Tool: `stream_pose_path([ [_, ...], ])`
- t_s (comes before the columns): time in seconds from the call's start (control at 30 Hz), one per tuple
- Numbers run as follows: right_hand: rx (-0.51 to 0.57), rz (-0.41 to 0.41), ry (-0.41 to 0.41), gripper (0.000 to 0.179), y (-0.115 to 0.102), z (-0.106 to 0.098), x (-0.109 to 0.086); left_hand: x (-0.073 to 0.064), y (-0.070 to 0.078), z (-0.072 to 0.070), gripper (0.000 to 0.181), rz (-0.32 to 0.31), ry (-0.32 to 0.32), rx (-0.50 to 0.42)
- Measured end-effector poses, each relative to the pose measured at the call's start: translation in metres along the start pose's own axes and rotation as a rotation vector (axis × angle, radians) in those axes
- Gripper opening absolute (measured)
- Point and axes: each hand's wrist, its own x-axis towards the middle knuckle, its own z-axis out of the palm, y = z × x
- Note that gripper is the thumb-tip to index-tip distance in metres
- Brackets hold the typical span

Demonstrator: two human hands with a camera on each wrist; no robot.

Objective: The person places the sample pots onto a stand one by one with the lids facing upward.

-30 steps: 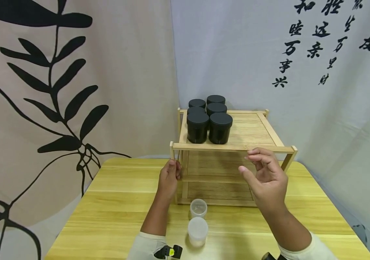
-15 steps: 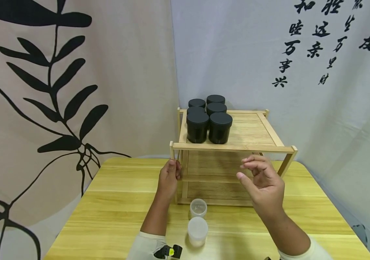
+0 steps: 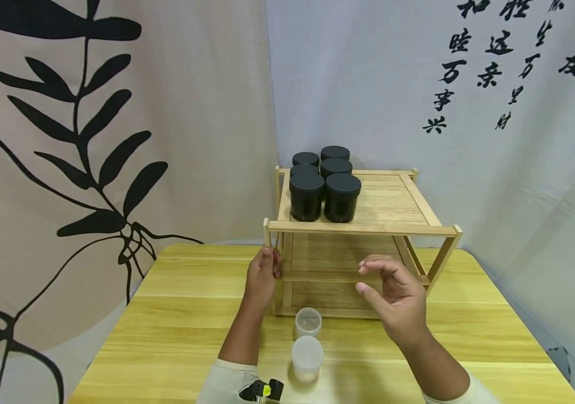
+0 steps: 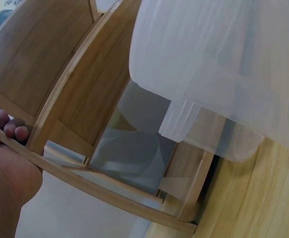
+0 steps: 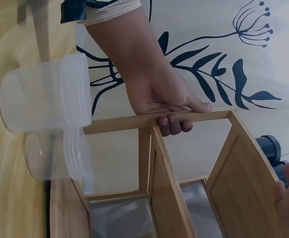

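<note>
My left hand (image 3: 261,280) grips the left front post of a three-tier wooden rack (image 3: 398,196). In the left wrist view, that hand's fingers (image 4: 21,132) curl round the post (image 4: 109,193). My right hand (image 3: 401,303) hovers before the rack's middle tier, its fingers loosely bent, thumb apart, holding nothing. Several black lidded jars (image 3: 342,199) stand in two columns on the left of the top shelf. On the table before the rack, two translucent plastic jars stand one behind the other: the nearer jar (image 3: 307,359) and the farther jar (image 3: 309,321).
The rack stands on a yellow wood-grain table (image 3: 181,331). Behind it hang a beige curtain (image 3: 206,112) with black plant prints and a pale curtain (image 3: 358,84) with black characters. The rack's right front post (image 3: 443,261) is just beyond my right hand.
My right hand has moved left and down, away from the rack's top right front corner. My left hand stays on the post, and the jars have not moved.
</note>
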Motion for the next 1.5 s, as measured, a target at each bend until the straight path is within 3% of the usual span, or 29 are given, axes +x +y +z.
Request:
stream_pose_path([
  [0.23,0.004,0.029,-0.019,0.036,0.007,0.008,-0.004,-0.002,0.001,0.0,0.079,-0.006,0.01,-0.012],
  [0.47,0.002,0.108,-0.02,0.04,0.008,0.012,-0.013,0.0,0.0,0.0,0.073,-0.012,0.002,0.004],
  [0.63,0.013,0.163,-0.108,0.049,0.011,0.012,-0.019,0.001,0.0,0.0,0.072,-0.021,-0.002,0.006],
  [0.8,-0.047,0.283,-0.2,0.054,0.009,0.01,-0.025,0.0,0.002,0.0,0.075,-0.032,0.005,-0.003],
  [0.93,-0.09,0.33,-0.267,0.056,0.008,0.009,-0.029,0.0,0.003,0.001,0.075,-0.025,0.0,-0.002],
  [1.27,-0.226,0.441,-0.468,0.051,0.006,0.003,-0.037,0.001,0.0,0.002,0.079,-0.029,-0.011,-0.014],
  [1.5,-0.253,0.477,-0.518,0.044,0.01,0.001,-0.038,0.001,-0.003,0.0,0.083,0.006,-0.006,-0.035],
])
